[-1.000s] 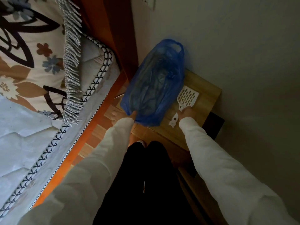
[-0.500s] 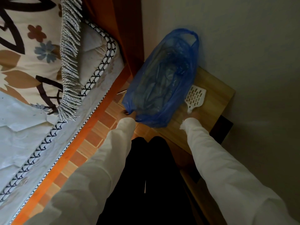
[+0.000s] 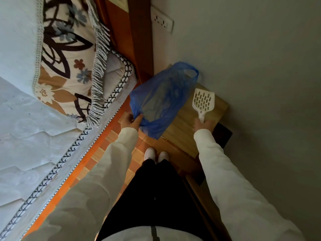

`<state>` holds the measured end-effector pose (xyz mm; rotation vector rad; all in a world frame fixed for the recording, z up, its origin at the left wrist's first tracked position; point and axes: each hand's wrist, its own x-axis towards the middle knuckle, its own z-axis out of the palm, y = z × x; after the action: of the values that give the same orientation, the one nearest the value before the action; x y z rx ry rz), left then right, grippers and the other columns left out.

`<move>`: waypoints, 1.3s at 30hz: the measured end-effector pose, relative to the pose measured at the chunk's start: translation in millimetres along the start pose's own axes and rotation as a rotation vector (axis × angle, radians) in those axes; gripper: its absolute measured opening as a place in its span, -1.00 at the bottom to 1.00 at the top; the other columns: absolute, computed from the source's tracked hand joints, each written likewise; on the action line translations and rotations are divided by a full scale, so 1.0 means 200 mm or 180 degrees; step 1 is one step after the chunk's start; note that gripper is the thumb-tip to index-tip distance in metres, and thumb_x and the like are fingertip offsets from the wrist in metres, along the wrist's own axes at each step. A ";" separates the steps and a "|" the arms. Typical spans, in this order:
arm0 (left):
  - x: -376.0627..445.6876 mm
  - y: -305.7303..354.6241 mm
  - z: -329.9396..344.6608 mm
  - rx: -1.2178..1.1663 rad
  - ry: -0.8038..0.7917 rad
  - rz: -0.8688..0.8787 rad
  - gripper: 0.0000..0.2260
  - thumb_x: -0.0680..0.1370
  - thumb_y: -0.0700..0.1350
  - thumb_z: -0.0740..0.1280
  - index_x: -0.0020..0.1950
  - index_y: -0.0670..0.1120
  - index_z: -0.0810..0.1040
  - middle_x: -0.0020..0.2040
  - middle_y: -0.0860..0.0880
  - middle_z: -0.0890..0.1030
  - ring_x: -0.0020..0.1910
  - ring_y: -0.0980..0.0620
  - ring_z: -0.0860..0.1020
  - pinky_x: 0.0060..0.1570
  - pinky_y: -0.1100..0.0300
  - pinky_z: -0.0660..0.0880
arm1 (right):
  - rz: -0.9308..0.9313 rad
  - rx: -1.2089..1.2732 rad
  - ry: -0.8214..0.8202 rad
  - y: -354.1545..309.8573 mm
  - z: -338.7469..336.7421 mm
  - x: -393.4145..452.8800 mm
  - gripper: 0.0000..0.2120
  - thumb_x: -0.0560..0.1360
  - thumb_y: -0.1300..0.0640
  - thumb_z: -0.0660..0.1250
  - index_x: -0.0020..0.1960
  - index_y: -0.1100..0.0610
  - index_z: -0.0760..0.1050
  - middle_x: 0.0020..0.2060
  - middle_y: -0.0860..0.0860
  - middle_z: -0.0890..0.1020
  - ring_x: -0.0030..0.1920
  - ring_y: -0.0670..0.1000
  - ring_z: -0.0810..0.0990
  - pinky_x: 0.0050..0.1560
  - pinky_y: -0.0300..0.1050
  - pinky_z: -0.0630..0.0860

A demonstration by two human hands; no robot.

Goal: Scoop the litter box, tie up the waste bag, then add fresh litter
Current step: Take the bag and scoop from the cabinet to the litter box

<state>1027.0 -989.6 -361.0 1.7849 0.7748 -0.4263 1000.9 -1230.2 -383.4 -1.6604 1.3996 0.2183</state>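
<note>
The person stands between a bed (image 3: 43, 136) and a pale wall (image 3: 260, 66), arms out in white sleeves (image 3: 225, 171), looking down on a low wooden worktop (image 3: 184, 122) set against that wall.

The left hand (image 3: 131, 121) pinches the near rim of a blue plastic bag (image 3: 163, 100), thumb and fingers curled round the thin film. The bag hangs open and slack over the left part of the worktop, its far handle loop (image 3: 191, 70) lying up against the wall. Something grey shows through the plastic, but I cannot tell what it is.

The right hand (image 3: 203, 125) grips the handle of a white slotted litter scoop (image 3: 203, 100). The scoop's head points away from the person, toward the wall, over the right part of the worktop and just beside the bag without touching it. Whether the scoop rests on the wood or is raised off it, I cannot tell.

Below the hands, 2 white shoes (image 3: 155, 153) stand side by side on the orange-brown tiled floor (image 3: 107, 146), under black trousers (image 3: 156, 197). On the bed, a flower-patterned cover with a grey fringe (image 3: 97, 80) lies over a mattress edged in black-and-white trim. A white socket plate (image 3: 161, 20) sits high on the wall, beside the dark wooden headboard (image 3: 139, 40).
</note>
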 end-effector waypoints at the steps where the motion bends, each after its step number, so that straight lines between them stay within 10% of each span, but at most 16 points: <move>1: -0.03 0.02 -0.05 -0.0019 0.0007 0.0061 -0.80 0.47 -0.20 0.38 0.07 -0.20 0.51 -0.06 -0.12 0.55 -0.07 -0.06 0.51 -0.06 0.10 0.45 | -0.0107 0.0081 -0.0108 -0.03 -0.02 -0.05 -0.64 0.49 0.10 0.31 0.22 0.19 0.32 0.03 0.20 0.60 -0.07 0.14 0.63 -0.04 0.03 0.60; 14: -0.36 0.00 -0.50 -0.0811 0.0141 0.0329 -0.94 0.47 -0.11 0.40 -0.12 0.03 0.55 -0.09 -0.12 0.60 -0.05 -0.12 0.55 0.08 -0.16 0.50 | -0.0820 -0.0137 -0.1083 -0.10 -0.14 -0.53 -0.75 0.47 0.13 0.36 0.09 0.07 0.38 -0.11 0.12 0.62 -0.29 0.01 0.59 -0.40 -0.21 0.47; 39: -1.38 -0.65 -0.87 -0.3112 0.2827 0.0252 -0.85 0.47 -0.16 0.39 -0.29 0.02 0.60 -0.36 0.06 0.60 -0.25 -0.01 0.48 -0.24 0.12 0.39 | -0.2577 -0.1816 -0.2997 -0.07 0.01 -1.25 -0.79 0.51 0.08 0.35 0.08 0.06 0.37 -0.23 0.10 0.62 -0.38 -0.01 0.56 -0.42 -0.23 0.53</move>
<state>722.7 -884.0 -220.0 0.9858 1.2209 0.7670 928.3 -1058.1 -215.2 -2.0163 -0.0867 0.8363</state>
